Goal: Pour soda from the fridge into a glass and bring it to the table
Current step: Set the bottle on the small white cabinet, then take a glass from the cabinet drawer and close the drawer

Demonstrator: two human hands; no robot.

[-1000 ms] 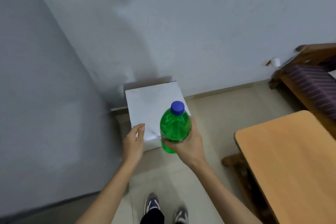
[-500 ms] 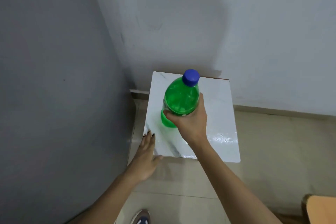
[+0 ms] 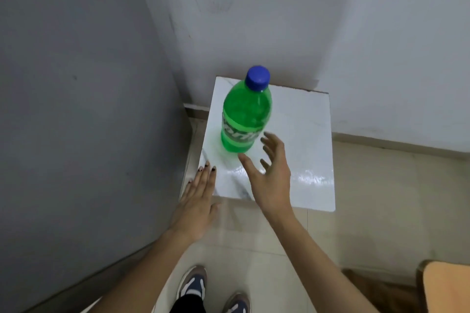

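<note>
Green soda bottle (image 3: pixel 244 119) stands upright, capped, on the white counter (image 3: pixel 300 134). Right hand (image 3: pixel 273 175) just beside it, fingers spread, empty; left hand (image 3: pixel 201 198) flat, open at counter edge. Fetch a glass before uncapping.

Grey wall (image 3: pixel 76 84) fills left of frame, lighter wall (image 3: pixel 330 20) upper right, scuff marks near top centre. Beige tiled floor (image 3: pixel 381 198) lower right with a skirting strip along the wall base. Two blue-and-grey sneakers (image 3: pixel 192 284) bottom centre. Orange-topped wooden furniture corner (image 3: pixel 450 287) at the bottom right edge.
</note>
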